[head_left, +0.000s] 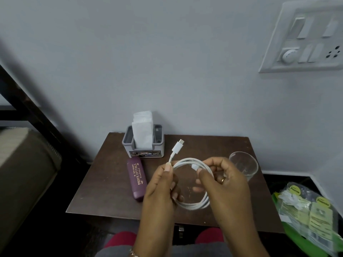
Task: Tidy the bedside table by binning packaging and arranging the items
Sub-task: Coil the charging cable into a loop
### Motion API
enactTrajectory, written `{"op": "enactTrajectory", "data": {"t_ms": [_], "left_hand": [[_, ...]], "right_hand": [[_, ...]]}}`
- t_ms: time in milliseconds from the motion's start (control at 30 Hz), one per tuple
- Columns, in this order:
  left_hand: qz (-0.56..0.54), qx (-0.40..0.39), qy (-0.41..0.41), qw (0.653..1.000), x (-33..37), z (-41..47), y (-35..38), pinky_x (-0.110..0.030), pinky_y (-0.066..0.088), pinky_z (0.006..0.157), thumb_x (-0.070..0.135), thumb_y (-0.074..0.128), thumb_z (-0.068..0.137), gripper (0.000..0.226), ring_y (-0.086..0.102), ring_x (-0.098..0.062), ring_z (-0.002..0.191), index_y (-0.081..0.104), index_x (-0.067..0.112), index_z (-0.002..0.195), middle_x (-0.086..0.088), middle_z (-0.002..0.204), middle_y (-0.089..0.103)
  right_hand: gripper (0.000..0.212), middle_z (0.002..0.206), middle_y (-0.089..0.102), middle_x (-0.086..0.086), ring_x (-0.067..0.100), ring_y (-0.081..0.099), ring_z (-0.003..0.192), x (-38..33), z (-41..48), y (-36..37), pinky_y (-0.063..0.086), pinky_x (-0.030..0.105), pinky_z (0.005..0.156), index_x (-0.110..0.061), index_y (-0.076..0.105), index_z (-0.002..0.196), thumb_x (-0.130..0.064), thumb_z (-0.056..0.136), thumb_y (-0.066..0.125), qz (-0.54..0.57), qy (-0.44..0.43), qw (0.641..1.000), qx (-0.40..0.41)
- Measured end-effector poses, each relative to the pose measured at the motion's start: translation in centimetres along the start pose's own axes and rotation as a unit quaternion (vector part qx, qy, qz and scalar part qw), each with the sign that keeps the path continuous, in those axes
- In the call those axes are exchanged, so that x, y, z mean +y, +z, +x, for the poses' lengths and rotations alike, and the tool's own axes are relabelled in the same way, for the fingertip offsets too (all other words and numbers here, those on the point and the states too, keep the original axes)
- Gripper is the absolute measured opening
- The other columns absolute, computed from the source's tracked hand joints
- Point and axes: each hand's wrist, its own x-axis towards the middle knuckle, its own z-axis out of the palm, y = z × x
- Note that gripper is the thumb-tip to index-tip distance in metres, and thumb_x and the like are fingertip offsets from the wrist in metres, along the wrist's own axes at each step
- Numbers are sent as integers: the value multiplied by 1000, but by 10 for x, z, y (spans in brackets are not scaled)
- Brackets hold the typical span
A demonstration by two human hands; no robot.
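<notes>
A white charging cable (193,204) is wound into a loop above the dark brown bedside table (111,182). My left hand (159,190) pinches the loop at its upper left, with one plug end sticking up toward the wall. My right hand (222,184) grips the loop's upper right, thumb on the other plug. On the table lie a maroon spectacle case (136,179), a grey holder with white tissues (143,143) at the back, and a clear glass (243,165) at the right, partly behind my right hand.
A green bin lined with plastic holding printed packaging (308,217) stands on the floor at the right. A bed with a dark frame (27,164) is at the left. A white switchboard (306,38) is on the wall, upper right.
</notes>
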Motion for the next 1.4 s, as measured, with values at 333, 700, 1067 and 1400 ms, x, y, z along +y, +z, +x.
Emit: {"op": "enactTrajectory", "data": {"t_ms": [333,700,1067,1400], "left_hand": [[-13,-57,-156,986,19,5,-29,-28,59,58,24,51,88,28,73,-22,76,76,11,92,-8,93,75],[325,-118,74,935,22,-4,-44,-22,52,69,44,67,65,21,62,-4,65,75,27,74,9,69,72],[425,50,132,894,6,0,-47,-26,46,65,62,67,57,37,58,-1,71,56,36,81,14,82,60],[-107,-128,-323,932,2,8,-54,-38,58,76,43,69,69,34,70,-20,81,72,12,82,-1,78,71]], "right_hand": [[4,73,71,-4,9,59,42,10,1,-9,47,18,41,-22,72,79,-23,76,73,91,9,995,36],[5,72,72,2,17,67,47,11,-2,-3,52,22,43,-15,69,81,-12,80,72,91,7,994,67],[6,81,73,5,13,70,76,11,-10,11,56,25,55,-14,73,83,-14,80,68,168,48,985,10],[3,74,73,3,11,68,69,17,-11,13,54,29,55,-16,73,78,-14,79,70,153,82,985,13]]}}
